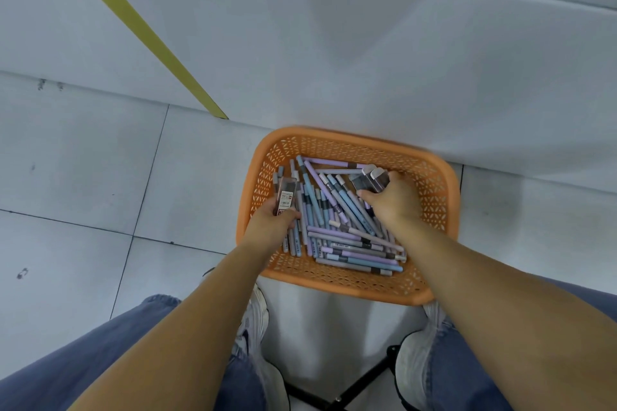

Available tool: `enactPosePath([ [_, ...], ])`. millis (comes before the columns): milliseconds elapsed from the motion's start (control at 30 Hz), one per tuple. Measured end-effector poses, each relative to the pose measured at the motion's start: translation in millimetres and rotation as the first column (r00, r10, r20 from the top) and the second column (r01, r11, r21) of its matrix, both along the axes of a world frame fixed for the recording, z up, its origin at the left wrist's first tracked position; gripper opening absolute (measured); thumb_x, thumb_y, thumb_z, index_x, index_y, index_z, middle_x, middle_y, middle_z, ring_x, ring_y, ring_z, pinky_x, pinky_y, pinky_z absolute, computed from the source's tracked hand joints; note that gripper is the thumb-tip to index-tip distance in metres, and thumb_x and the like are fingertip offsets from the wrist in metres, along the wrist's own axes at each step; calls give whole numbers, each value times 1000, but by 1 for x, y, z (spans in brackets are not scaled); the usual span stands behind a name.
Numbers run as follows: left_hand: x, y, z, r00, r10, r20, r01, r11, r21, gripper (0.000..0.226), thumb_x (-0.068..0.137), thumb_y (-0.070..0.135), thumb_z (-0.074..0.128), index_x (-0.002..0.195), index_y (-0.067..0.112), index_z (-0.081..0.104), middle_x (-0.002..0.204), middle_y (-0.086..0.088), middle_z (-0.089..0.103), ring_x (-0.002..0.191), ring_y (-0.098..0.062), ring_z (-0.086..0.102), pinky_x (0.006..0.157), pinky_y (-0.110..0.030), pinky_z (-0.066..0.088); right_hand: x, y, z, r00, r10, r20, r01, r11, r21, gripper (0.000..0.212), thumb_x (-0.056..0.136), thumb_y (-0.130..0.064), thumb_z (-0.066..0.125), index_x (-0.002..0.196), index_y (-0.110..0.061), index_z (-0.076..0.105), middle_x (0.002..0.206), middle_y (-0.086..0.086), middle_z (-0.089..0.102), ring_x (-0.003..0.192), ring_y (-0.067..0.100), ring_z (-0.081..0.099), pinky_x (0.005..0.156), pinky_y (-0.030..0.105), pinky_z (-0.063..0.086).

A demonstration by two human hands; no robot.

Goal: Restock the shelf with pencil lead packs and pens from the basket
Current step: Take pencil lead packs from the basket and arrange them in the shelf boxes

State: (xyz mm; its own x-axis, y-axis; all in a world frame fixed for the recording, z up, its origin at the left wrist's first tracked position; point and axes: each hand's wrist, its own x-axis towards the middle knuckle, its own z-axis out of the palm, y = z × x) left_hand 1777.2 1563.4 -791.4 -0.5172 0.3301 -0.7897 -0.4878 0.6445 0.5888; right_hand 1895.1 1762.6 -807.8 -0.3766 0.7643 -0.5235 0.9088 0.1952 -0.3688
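- the step in hand looks like gathering lead packs out of the basket (437, 177), with one hand at each side of it.
- the left hand (272, 222) has its fingers curled round one lead pack (286, 193). it grips the lower end, and the top stands clear of the pens (347, 243).
- the right hand (397, 198) grips what look like two packs (372, 178) at the basket's far right corner. they are blurred, so the count is a guess.
- to do it well, lift each pack straight up so the loose pens lying across one another are not dragged along or tipped over the rim.
- keep the right hand's packs flat against each other so neither slips out.
- the packs are small, flat, see-through cases, dark inside. the left one carries a white label with red print.
- the pens are slim sticks in pale blue, lilac and grey, piled crosswise over the basket's bottom.
- the orange basket has latticed walls and sits on the tiled floor (83, 160) just ahead of the person's shoes (414, 364), up against a white panel (367, 60).
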Motion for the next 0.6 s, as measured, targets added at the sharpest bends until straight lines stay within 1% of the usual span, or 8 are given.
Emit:
enactPosePath([
  [100, -1, 1, -2, 1000, 5, 17, -5, 1000, 3, 21, 99, 20, 58, 118, 26, 64, 91, -1, 69, 87, -18, 64, 89, -38, 53, -2, -2, -2, 999, -37, -21, 37, 999, 17, 48, 76, -37, 79, 113, -13, 59, 110, 5, 64, 103, 29, 60, 88, 44, 51],
  [200, -2, 2, -2, 1000, 12, 29, -12, 1000, 1, 22, 99, 20, 59, 120, 25, 64, 95, -2, 70, 87, -17, 63, 91, -38, 53, -4, 2, -4, 1000, -28, 10, 28, 999, -43, 43, 77, -36, 77, 110, -14, 61, 109, 5, 65, 104, 28, 60, 88, 43, 51],
  [267, -1, 2, -2, 999, 15, 31, -15, 1000, -1, 21, 100, 20, 57, 118, 25, 64, 97, -1, 72, 88, -17, 64, 92, -39, 53, -5, 4, -4, 1000, 5, 18, -3, 996, -91, 32, 79, -34, 75, 102, -15, 63, 104, 6, 67, 100, 29, 62, 86, 41, 52],
  [333, -1, 2, 1, 1000, 20, 20, -20, 1000, 15, 20, 103, 19, 53, 119, 26, 63, 97, 4, 74, 87, -14, 65, 86, -34, 56, -4, 7, 0, 999, 31, -15, -33, 989, -147, 23, 81, -31, 74, 97, -17, 65, 99, 5, 67, 95, 27, 63, 84, 38, 52],
  [400, -3, 3, 7, 1000, 6, -6, -6, 999, 40, 22, 104, 18, 50, 122, 24, 61, 96, 7, 75, 86, -11, 65, 76, -27, 54, -2, 11, 9, 994, 62, -87, -80, 973, -218, 22, 84, -28, 72, 102, -19, 63, 101, 1, 66, 92, 22, 61, 79, 34, 49],
  [433, -5, 3, 12, 1000, -3, -21, 4, 998, 55, 22, 105, 18, 50, 123, 23, 60, 98, 6, 75, 88, -12, 66, 77, -27, 53, -1, 14, 17, 987, 101, -123, -127, 966, -225, 24, 87, -27, 69, 108, -20, 61, 102, -3, 64, 91, 18, 58, 77, 32, 45],
  [533, -13, 7, 32, 1000, -10, -12, 11, 996, 91, 21, 104, 18, 52, 122, 14, 62, 107, -1, 75, 104, -22, 68, 93, -41, 54, -1, 25, 53, 955, 210, -207, -251, 948, -194, 34, 92, -31, 62, 125, -28, 54, 103, -11, 58, 90, 9, 56, 72, 21, 41],
  [600, -17, 11, 49, 1000, 2, 20, -5, 990, 142, 21, 104, 15, 52, 120, 10, 64, 107, -5, 74, 102, -24, 69, 93, -43, 55, -2, 31, 83, 941, 235, -244, -281, 944, -174, 25, 93, -34, 59, 119, -35, 57, 100, -14, 62, 85, 4, 60, 67, 13, 44],
])
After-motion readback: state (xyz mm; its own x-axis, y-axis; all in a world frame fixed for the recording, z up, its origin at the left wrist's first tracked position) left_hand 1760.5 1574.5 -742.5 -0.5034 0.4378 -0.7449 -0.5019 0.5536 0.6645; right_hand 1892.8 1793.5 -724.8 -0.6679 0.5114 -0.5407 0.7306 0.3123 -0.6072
